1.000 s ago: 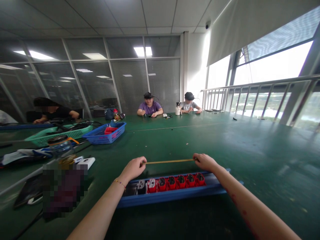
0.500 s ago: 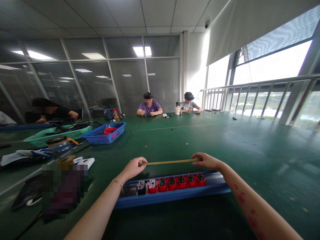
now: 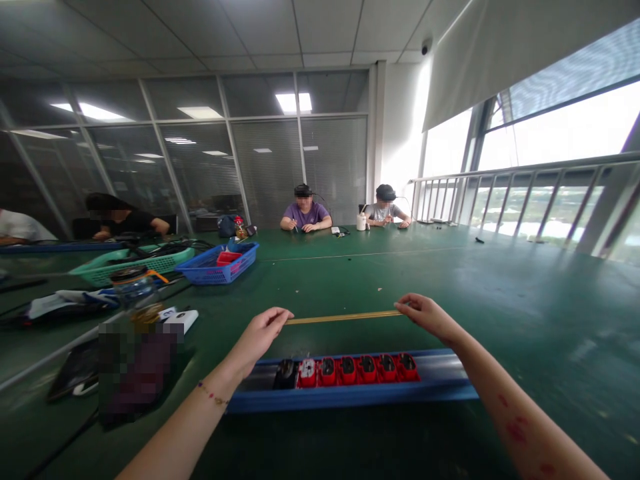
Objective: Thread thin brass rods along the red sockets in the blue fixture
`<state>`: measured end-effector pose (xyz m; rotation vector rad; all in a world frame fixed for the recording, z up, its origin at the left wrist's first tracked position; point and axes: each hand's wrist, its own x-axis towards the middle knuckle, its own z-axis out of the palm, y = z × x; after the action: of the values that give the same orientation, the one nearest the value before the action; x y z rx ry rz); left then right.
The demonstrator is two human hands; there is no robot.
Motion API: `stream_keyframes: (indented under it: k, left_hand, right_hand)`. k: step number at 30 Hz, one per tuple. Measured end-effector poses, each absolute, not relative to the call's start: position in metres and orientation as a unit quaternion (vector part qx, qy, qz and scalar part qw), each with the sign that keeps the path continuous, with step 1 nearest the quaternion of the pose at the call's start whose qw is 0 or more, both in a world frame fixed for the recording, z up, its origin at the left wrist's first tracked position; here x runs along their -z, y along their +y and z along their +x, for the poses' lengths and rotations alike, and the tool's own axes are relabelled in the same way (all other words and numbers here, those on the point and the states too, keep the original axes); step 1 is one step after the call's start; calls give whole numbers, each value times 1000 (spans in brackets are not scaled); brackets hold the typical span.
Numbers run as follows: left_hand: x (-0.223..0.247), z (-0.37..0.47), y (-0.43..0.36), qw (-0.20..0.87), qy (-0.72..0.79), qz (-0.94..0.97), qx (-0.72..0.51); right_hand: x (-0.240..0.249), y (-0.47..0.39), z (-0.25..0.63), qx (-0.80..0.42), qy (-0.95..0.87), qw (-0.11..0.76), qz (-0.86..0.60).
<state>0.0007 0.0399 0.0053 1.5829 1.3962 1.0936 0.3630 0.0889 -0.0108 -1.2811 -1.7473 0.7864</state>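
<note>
Between my hands stretches a thin pair of brass-coloured metal strips, held level above the table. My left hand pinches their left end, and my right hand pinches the right end. Below and nearer to me lies a long blue power strip housing with a bare metallic inside. A row of several red socket modules with dark inner parts sits in its middle. The red module near the left has a white inner part, and a black module stands at the left end.
On the left of the green table are a blue basket with a red box, a green basket of black cables, a jar and a white device. Co-workers sit at the far side, near a white bottle.
Both hands have raised the strips a little, slightly away from the housing. The whole view has shifted, so the surroundings appear farther right. Both grips stay closed.
</note>
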Motion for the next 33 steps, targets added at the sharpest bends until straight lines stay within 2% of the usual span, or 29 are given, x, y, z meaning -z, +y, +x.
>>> stream_keyframes:
  k: [4,11,27,33]
  left_hand:
    - [0,4,16,330,553,610,-463]
    - [11,-2,-11,337,559,652,-385]
    - [26,-9,-2,294,583,675,-343]
    - [25,-6,-1,293,565,689,-346]
  right_hand:
    - [5,61,364,-347,-673,416,-503]
    - [25,23,368,-404,-630,446,-491]
    - [30,19,366,-357,-704,341,-510]
    - [31,20,365,-357,-711,345,-498]
